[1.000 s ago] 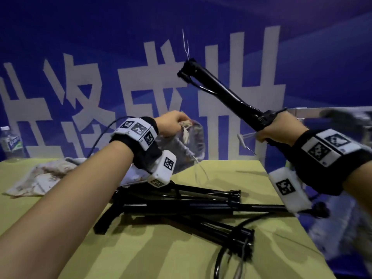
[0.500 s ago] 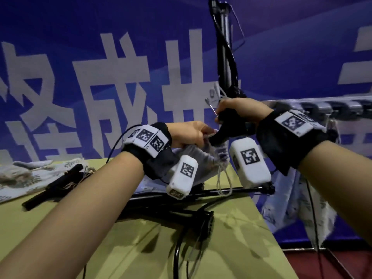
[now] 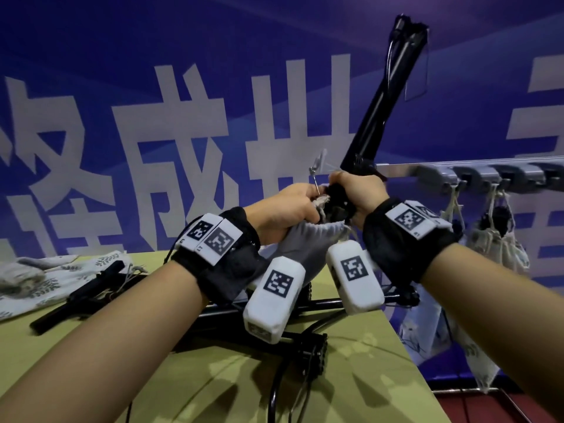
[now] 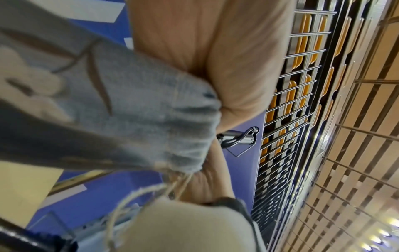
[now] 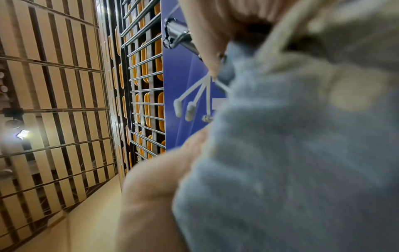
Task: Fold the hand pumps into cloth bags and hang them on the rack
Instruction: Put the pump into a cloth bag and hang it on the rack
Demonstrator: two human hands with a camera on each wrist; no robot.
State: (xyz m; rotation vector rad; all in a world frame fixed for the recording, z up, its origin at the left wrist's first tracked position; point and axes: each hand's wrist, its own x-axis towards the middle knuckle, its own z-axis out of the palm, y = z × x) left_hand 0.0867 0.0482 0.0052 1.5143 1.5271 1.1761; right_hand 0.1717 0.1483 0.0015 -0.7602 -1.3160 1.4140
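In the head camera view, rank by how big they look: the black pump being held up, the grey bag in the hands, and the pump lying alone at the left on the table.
1. Held pump, longest.
2. Pump on the table.
3. Grey bag, though the hands and wrist cameras hide much of it, so ranks 2 and 3 are unsure.

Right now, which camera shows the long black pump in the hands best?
The head view: the black pump sticks up from the right hand over the grey bag, its whole tube showing. The left wrist view catches only its tip, and so does the right wrist view.
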